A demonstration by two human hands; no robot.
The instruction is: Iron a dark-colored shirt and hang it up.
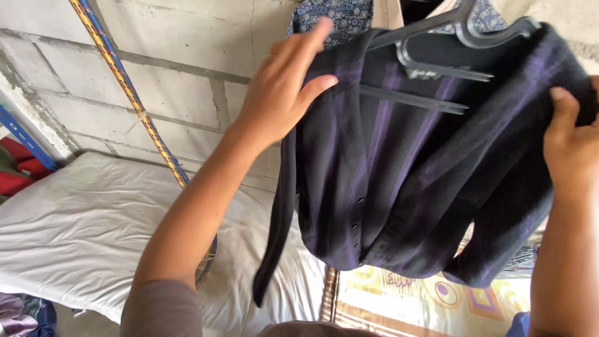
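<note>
Dark shirt (405, 187) on hanger (437, 50) hangs lengthwise downward.

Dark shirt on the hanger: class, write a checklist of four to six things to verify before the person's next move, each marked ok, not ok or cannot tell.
1. Dark shirt sits on the grey hanger: ok.
2. Left hand on the shirt's shoulder edge: ok, touching; fingers spread, no closed grip.
3. Right hand gripping the other shoulder: ok, thumb over the fabric.
4. Front buttoned: cannot tell; buttons show low down only.
5. Hanger hook caught on something: cannot tell, cut off at the frame's top.
6. Hanging sleeve off the white mattress: cannot tell.
</note>
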